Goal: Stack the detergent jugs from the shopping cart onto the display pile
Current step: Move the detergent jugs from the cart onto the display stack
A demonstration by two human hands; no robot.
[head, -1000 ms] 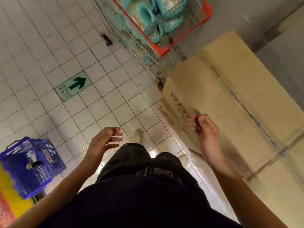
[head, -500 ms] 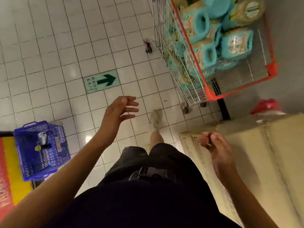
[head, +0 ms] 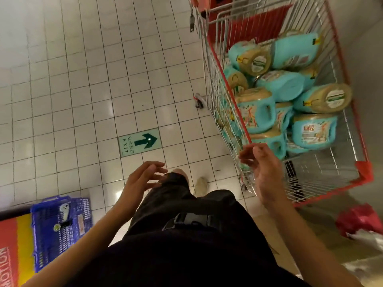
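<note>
Head view: both hands empty at the shopping cart (head: 364, 175), no jug picked up yet.

Head view: the detergent jugs (head: 279, 85) lie heaped on their sides against the cart's left edge and far end, and the near right corner is bare wire. The right hand (head: 261, 168) hovers at the cart's near left corner, fingers loosely spread and holding nothing. It is probably placed to take the nearest jug handle. The left hand (head: 143, 177) hangs lower over the tiled floor (head: 83, 79), fingers apart and also empty, likely ready to support a jug's base. The display pile is not in view. A blue basket (head: 60, 228) stands on the floor at lower left.
</note>
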